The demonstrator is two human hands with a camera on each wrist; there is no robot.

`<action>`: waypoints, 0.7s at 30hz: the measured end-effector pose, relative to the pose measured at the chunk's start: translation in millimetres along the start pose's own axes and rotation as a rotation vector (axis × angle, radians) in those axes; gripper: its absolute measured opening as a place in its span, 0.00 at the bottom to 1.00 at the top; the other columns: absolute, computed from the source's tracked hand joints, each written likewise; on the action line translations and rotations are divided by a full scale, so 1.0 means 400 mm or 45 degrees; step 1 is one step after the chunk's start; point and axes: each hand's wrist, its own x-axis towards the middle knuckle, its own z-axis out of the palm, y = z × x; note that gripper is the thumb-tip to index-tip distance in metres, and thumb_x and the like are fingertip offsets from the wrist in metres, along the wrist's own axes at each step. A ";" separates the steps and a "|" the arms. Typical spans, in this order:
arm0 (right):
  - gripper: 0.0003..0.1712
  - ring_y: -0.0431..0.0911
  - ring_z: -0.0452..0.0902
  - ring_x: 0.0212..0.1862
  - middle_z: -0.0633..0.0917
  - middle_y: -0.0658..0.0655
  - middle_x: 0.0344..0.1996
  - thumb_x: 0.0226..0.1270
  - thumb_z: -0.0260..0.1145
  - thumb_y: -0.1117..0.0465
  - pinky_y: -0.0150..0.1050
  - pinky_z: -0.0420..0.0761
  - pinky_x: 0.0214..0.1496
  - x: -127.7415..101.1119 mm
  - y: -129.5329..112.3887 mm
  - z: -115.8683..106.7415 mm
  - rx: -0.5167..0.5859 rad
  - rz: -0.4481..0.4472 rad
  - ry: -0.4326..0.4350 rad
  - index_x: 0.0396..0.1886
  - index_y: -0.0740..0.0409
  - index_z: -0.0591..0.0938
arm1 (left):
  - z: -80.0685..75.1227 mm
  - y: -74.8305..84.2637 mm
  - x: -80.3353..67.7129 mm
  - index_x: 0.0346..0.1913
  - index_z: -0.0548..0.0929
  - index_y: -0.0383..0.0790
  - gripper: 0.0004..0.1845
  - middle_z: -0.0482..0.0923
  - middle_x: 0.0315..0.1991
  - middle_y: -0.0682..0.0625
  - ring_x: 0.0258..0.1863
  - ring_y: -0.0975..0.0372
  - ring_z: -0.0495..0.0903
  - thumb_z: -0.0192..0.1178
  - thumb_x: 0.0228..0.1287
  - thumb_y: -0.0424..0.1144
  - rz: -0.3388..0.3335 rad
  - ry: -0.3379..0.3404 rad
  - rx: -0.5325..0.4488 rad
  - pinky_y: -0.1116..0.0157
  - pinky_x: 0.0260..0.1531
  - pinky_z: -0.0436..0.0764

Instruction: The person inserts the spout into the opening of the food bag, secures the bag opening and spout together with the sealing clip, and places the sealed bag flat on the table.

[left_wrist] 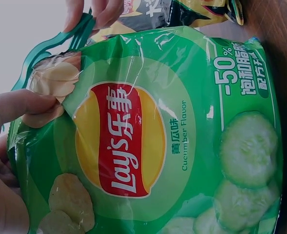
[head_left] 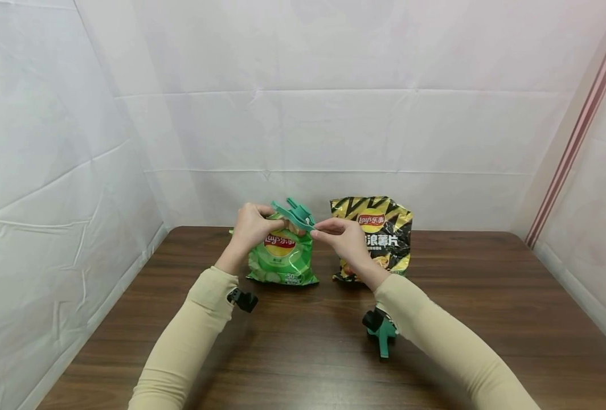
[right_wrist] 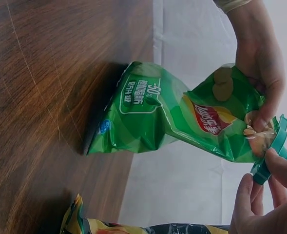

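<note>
A green bag of cucumber-flavor potato chips (head_left: 285, 262) stands on the table at the middle. My left hand (head_left: 253, 229) pinches its top left part, the thumb pressing on the front in the left wrist view. Along the bag's top edge lies a teal plastic bag clip (head_left: 299, 215), a long bar with a raised part. My right hand (head_left: 345, 238) grips the clip's right end between thumb and fingers, as the right wrist view (right_wrist: 275, 151) also shows. Some of the clip is hidden behind the fingers.
A black and yellow chip bag (head_left: 397, 228) stands to the right, partly behind my right hand. Another teal clip (head_left: 384, 340) lies on the brown wooden table (head_left: 303, 347) under my right wrist. White sheeting (head_left: 334, 131) hangs behind and at both sides.
</note>
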 end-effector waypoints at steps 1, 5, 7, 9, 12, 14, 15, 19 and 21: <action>0.12 0.47 0.81 0.49 0.87 0.55 0.41 0.56 0.73 0.55 0.44 0.78 0.52 0.001 0.000 0.002 0.005 -0.002 0.003 0.39 0.54 0.87 | 0.000 0.000 0.000 0.09 0.59 0.47 0.26 0.50 0.10 0.56 0.11 0.63 0.50 0.66 0.51 0.37 0.003 0.000 -0.001 0.68 0.16 0.54; 0.12 0.46 0.81 0.47 0.87 0.55 0.40 0.56 0.72 0.55 0.43 0.78 0.51 0.004 0.002 0.007 0.022 -0.005 0.007 0.39 0.54 0.87 | -0.001 -0.003 0.000 0.09 0.60 0.46 0.25 0.50 0.09 0.56 0.11 0.63 0.50 0.66 0.51 0.37 0.015 0.002 -0.002 0.68 0.16 0.54; 0.11 0.46 0.81 0.47 0.87 0.55 0.40 0.57 0.72 0.55 0.43 0.78 0.52 0.005 0.005 0.008 0.028 -0.006 0.007 0.38 0.54 0.87 | -0.001 -0.004 0.000 0.09 0.62 0.46 0.24 0.52 0.08 0.56 0.10 0.64 0.51 0.66 0.51 0.38 0.014 0.003 -0.004 0.69 0.16 0.55; 0.12 0.46 0.81 0.47 0.87 0.55 0.40 0.56 0.73 0.55 0.43 0.78 0.51 0.004 0.006 0.006 0.029 -0.008 0.009 0.39 0.54 0.87 | -0.001 -0.005 0.001 0.09 0.64 0.46 0.23 0.55 0.08 0.56 0.10 0.64 0.53 0.66 0.51 0.38 0.011 0.001 -0.010 0.69 0.15 0.56; 0.12 0.47 0.81 0.47 0.87 0.55 0.41 0.56 0.73 0.55 0.43 0.79 0.51 0.001 0.009 0.003 0.030 0.001 0.011 0.39 0.55 0.87 | -0.001 -0.007 0.001 0.10 0.66 0.46 0.21 0.58 0.08 0.56 0.10 0.64 0.54 0.66 0.51 0.38 -0.002 0.000 -0.021 0.69 0.15 0.57; 0.12 0.47 0.81 0.47 0.87 0.55 0.40 0.56 0.73 0.55 0.43 0.78 0.51 -0.001 0.010 0.000 0.029 0.013 0.011 0.39 0.54 0.87 | -0.002 -0.007 0.001 0.10 0.63 0.45 0.23 0.54 0.09 0.56 0.11 0.64 0.52 0.66 0.51 0.38 -0.002 -0.005 -0.025 0.69 0.16 0.56; 0.12 0.47 0.81 0.47 0.87 0.55 0.40 0.56 0.73 0.55 0.43 0.78 0.51 -0.001 0.011 -0.001 0.028 0.017 0.007 0.39 0.54 0.87 | -0.002 -0.008 0.001 0.10 0.64 0.46 0.23 0.54 0.09 0.56 0.11 0.64 0.52 0.66 0.51 0.38 -0.006 -0.004 -0.029 0.69 0.16 0.56; 0.12 0.46 0.80 0.48 0.87 0.54 0.41 0.56 0.72 0.54 0.44 0.78 0.50 0.000 0.010 0.000 0.017 0.035 -0.011 0.39 0.53 0.87 | -0.001 -0.007 0.002 0.09 0.61 0.45 0.25 0.51 0.09 0.57 0.11 0.65 0.50 0.67 0.51 0.38 -0.005 -0.003 -0.027 0.69 0.16 0.55; 0.12 0.46 0.80 0.48 0.87 0.54 0.41 0.57 0.72 0.55 0.43 0.79 0.50 0.001 0.009 0.003 0.022 0.038 -0.018 0.40 0.53 0.87 | 0.000 -0.006 0.001 0.09 0.63 0.45 0.24 0.54 0.08 0.57 0.10 0.66 0.52 0.68 0.50 0.38 -0.013 0.003 -0.025 0.70 0.15 0.56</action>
